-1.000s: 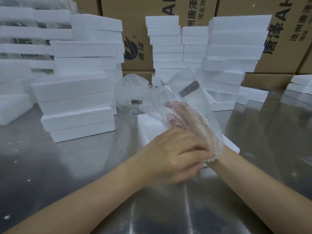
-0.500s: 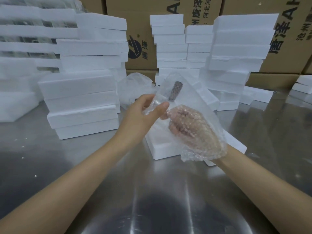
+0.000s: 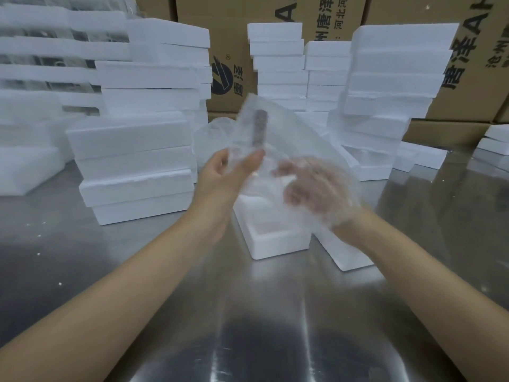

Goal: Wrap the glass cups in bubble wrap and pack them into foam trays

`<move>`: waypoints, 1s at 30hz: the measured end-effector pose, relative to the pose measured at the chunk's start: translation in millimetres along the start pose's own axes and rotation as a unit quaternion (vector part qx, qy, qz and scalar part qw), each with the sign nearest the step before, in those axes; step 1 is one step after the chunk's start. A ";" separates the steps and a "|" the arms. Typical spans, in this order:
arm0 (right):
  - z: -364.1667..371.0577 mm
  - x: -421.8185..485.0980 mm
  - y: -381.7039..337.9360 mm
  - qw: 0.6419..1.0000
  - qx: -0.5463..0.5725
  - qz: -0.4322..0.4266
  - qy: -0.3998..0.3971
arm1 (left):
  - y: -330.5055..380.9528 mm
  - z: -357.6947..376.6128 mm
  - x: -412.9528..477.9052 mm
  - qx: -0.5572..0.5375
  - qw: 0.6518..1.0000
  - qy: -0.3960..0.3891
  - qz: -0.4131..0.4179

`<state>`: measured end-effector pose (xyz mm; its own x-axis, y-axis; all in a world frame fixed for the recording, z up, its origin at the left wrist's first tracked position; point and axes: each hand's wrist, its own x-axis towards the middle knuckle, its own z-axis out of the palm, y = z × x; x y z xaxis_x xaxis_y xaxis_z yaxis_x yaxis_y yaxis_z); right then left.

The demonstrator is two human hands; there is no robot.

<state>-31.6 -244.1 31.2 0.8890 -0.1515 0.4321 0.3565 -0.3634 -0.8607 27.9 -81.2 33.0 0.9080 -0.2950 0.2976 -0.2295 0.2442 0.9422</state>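
Bubble wrap, a clear blurred sheet [image 3: 278,139], is held up just above the open white foam tray [image 3: 275,238] on the shiny metal table [image 3: 248,326]. The right hand [image 3: 316,194] lies inside it, fingers loosely spread under the film. The left hand [image 3: 228,175] pinches its left edge. Beyond the tray stand stacked white foam trays [image 3: 132,161], then brown cardboard boxes [image 3: 468,86].

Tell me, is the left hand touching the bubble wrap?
Touching. The head view shows the left hand pinching the bubble wrap edge between thumb and fingers.
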 end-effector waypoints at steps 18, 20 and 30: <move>-0.9 -5.1 8.9 0.975 0.217 0.017 0.039 | -12.8 11.3 -13.3 -0.050 0.989 -0.093 -0.107; 3.8 -6.6 8.6 0.973 0.230 0.021 0.025 | -13.4 10.1 -13.1 -0.041 0.990 -0.091 -0.100; -0.7 -5.2 11.4 0.973 0.017 0.074 0.219 | -12.1 10.0 -14.5 -0.078 0.983 -0.121 -0.112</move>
<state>-32.4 -248.1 19.3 0.7262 -0.5801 0.3689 0.2497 -0.2774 -0.9277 14.0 -89.1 18.8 0.8149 -0.5648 0.1301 0.0411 0.2802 0.9591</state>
